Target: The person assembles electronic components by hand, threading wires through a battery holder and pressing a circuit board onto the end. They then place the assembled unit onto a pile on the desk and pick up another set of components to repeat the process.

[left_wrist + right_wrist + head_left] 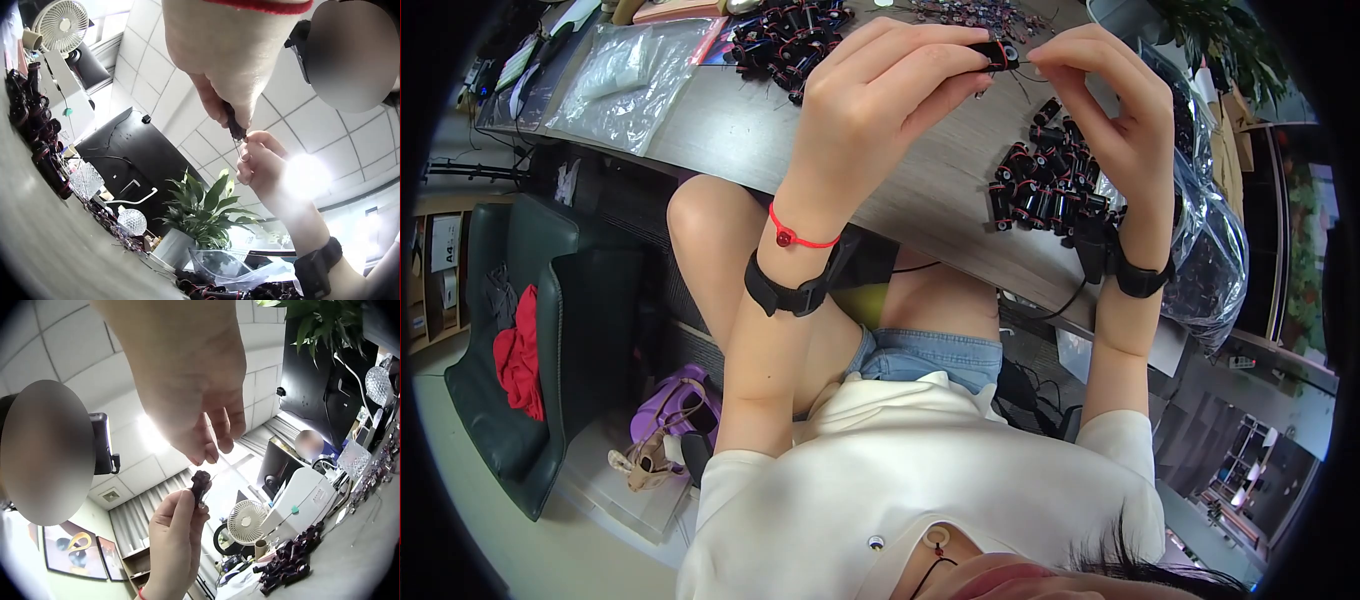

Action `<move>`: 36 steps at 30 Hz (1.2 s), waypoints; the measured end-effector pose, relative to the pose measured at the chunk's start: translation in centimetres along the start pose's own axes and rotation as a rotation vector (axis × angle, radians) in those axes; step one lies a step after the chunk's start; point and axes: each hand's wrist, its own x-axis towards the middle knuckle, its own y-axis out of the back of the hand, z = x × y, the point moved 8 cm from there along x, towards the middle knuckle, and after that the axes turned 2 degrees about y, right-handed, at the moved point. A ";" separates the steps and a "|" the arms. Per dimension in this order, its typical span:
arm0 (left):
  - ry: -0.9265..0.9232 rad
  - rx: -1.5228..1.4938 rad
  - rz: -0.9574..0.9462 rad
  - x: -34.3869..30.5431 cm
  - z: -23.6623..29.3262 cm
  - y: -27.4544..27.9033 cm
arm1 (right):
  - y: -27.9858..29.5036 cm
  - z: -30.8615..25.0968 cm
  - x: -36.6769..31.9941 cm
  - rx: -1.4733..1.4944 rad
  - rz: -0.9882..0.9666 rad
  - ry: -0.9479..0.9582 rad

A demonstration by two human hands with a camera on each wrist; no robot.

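Above the table, my left hand [880, 90] pinches a small black cylindrical part [1003, 55] with an orange-red edge and a round silvery end. The same part [200, 486] stands up from the left thumb and fingers in the right wrist view. My right hand [1115, 100] faces it, thumb and fingertips brought together on a thin dark wire [1025, 65] at the part's end. In the left wrist view the right fingertips [245, 140] come right up to that end. A pile of similar black parts [1045, 185] lies on the table below the right hand.
Another heap of black parts [785, 45] lies at the back left beside clear plastic bags [625, 75]. Small loose pieces [980, 15] are scattered at the back. A large plastic bag [1210, 250] hangs over the right edge, near a potted plant [209, 209].
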 end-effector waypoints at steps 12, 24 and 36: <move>0.007 0.010 -0.016 0.2 -0.1 0.1 | 0.0 -0.2 0.2 -0.028 -0.004 -0.027; -0.385 -0.085 0.224 -0.7 -1.3 -1.8 | -0.1 -1.2 0.1 -0.208 -0.023 -0.015; -0.602 -0.026 0.346 -1.7 -0.6 -0.9 | -0.1 -0.8 0.1 -0.143 -0.062 -0.070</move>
